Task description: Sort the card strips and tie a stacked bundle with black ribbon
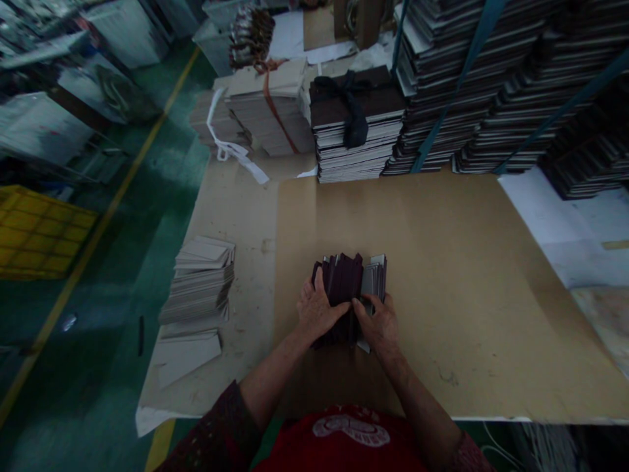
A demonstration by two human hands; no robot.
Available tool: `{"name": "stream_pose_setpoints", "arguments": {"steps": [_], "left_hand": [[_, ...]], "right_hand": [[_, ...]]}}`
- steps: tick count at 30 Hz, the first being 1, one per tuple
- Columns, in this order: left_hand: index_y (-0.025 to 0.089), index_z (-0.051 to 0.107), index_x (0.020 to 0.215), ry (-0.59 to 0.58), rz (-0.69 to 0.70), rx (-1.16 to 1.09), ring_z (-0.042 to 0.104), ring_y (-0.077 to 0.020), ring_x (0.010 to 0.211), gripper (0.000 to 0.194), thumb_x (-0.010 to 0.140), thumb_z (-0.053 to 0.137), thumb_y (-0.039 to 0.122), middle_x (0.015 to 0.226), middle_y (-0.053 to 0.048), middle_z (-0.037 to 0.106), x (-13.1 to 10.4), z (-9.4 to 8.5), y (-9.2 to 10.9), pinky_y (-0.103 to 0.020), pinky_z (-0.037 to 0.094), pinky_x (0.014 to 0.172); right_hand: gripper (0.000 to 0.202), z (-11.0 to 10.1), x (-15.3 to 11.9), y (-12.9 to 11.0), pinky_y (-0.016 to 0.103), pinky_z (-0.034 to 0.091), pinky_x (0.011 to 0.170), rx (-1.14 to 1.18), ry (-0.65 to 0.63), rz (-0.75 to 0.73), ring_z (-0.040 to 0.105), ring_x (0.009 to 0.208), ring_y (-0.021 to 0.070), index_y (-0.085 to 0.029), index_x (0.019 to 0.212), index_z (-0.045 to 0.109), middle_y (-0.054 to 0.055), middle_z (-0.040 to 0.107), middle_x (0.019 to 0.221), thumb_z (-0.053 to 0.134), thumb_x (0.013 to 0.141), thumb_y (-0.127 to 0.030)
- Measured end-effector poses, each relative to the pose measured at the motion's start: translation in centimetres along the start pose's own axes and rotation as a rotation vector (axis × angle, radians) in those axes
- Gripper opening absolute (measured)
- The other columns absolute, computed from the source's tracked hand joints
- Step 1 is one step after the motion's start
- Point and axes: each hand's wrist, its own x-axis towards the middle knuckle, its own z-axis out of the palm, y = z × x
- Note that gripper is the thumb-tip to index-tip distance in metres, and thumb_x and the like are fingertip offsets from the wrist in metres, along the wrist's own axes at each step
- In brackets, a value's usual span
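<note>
Near the front edge of the table [466,262], on its brown sheet: a bundle of dark cards [344,282] standing on edge, grey backs showing at its right end. Left hand [319,309] clamped on the bundle's left side, thumb laid across the near face, fingers wrapped over the top. Right hand [379,322] clamped on the bundle's right near corner, fingers curled against the dark faces. Both hands touching the bundle and almost touching each other. Left of the bundle, well apart and near the table's left edge: a fanned pile of grey boards [201,278], with a few loose flat boards just in front of it. Beyond the bundle, at the far side of the table: a stack tied with a black ribbon [354,124], and left of that a grey stack bound with an orange band [270,105], then another with a white strap [216,124]. Right of the ribbon-tied stack: tall rows of dark stacked boards [491,85] crossed by blue straps. Far left of the bundle, down on the green floor: a yellow crate [39,233].
</note>
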Motion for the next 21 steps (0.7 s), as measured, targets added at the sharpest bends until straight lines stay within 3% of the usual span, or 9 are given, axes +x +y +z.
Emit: {"name": "stream_pose_setpoints", "arguments": {"steps": [13, 21], "left_hand": [[0.026, 0.003, 0.155, 0.005, 0.011, 0.007, 0.025, -0.0374, 0.143, 0.113, 0.071, 0.071, 0.058, 0.154, -0.016, 0.021, 0.07, 0.29, -0.39, -0.060, 0.032, 0.112], [0.025, 0.002, 0.155, -0.029, 0.002, 0.004, 0.024, -0.0361, 0.144, 0.117, 0.069, 0.074, 0.057, 0.154, -0.017, 0.021, 0.32, -0.14, -0.46, -0.059, 0.032, 0.113]], "right_hand": [[0.040, -0.01, -0.02, -0.26, 0.048, 0.054, 0.087, -0.018, 0.031, -0.011, 0.062, 0.098, 0.0309, -0.016, 0.102, 0.072, 0.016, 0.057, 0.110, 0.054, 0.089, -0.049], [0.049, -0.54, -0.71, -0.49, 0.052, 0.051, 0.099, -0.031, 0.051, -0.080, 0.050, 0.127, 0.0372, -0.010, 0.131, 0.058, 0.025, 0.045, 0.140, 0.045, 0.095, -0.040]]}}
